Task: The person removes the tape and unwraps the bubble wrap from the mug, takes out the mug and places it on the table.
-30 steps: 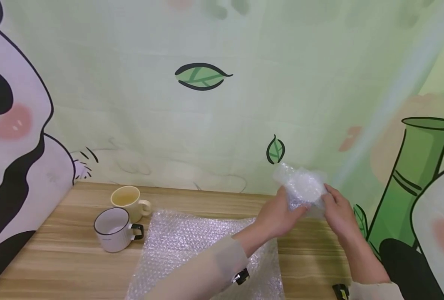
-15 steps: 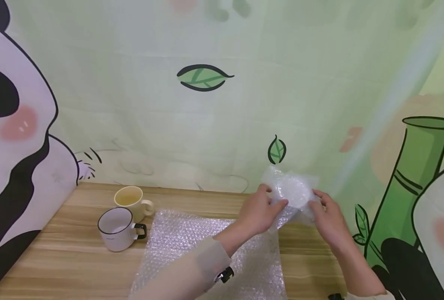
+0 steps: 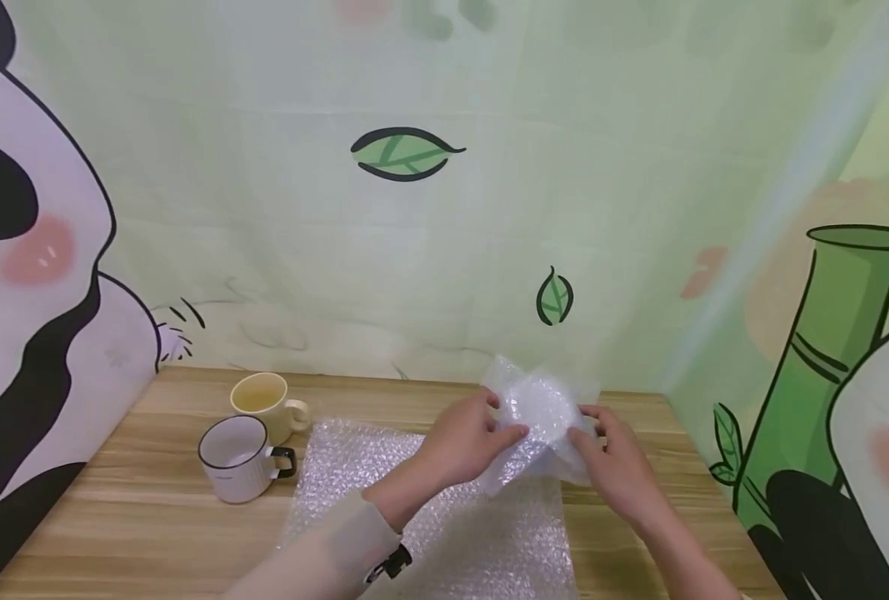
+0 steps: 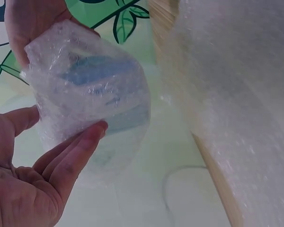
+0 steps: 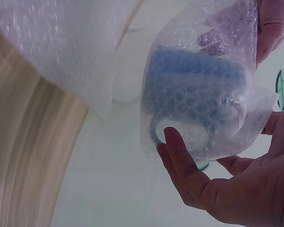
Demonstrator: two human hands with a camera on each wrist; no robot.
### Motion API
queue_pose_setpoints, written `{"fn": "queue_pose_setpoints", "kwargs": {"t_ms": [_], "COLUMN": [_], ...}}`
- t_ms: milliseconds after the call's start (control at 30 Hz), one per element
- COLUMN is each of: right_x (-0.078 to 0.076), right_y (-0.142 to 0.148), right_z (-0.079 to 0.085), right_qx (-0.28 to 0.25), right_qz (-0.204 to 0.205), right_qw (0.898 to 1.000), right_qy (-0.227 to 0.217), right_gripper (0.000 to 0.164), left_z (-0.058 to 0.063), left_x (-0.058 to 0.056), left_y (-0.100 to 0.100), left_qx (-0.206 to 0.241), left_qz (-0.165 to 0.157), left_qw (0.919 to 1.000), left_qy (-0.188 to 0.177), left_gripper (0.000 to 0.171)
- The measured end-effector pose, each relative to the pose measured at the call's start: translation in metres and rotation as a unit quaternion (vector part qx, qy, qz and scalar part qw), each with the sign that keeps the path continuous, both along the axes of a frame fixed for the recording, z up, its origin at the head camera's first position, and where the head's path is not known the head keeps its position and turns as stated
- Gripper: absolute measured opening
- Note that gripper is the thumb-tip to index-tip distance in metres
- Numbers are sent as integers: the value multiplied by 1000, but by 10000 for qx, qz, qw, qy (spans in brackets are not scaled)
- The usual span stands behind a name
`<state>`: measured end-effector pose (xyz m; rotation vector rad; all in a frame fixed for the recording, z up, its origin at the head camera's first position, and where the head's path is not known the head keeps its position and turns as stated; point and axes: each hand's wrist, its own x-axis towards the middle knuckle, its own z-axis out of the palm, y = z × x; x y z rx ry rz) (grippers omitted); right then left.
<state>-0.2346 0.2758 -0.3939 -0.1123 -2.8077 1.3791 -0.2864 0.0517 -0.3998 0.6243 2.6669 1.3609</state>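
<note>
Left hand (image 3: 462, 437) pinches the left side of a bubble-wrapped bundle (image 3: 541, 408), apparently a mug, raised over the wooden tabletop (image 3: 99, 533); right hand (image 3: 618, 462) pinches its right side. Judged light, soft-skinned, slippery, contents fragile: hold at 2 opposite sides. Tabletop bears white mug (image 3: 236, 479), yellow mug (image 3: 277, 421), bubble-wrap sheet (image 3: 496, 550); panda-and-bamboo backdrop (image 3: 302, 233) behind.

Head view forward-down; wrist views close, bundle (image 5: 194, 90) in both
</note>
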Motion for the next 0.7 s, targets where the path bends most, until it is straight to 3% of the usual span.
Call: {"fn": "queue_pose_setpoints", "kwargs": {"t_ms": [333,700], "right_x": [4,17], "right_y": [-34,-67], "right_z": [-19,-37], "right_qx": [127,311], "right_qz": [234,656], "right_qw": [9996,9974], "right_qy": [32,24], "right_gripper": [48,42], "left_z": [-11,-26], "left_x": [12,22], "left_y": [-48,-96], "left_qx": [-260,-423], "left_qz": [-68,-366], "left_qw": [9990,9965], "left_qy": [-346,-624], "left_gripper": [54,52]}}
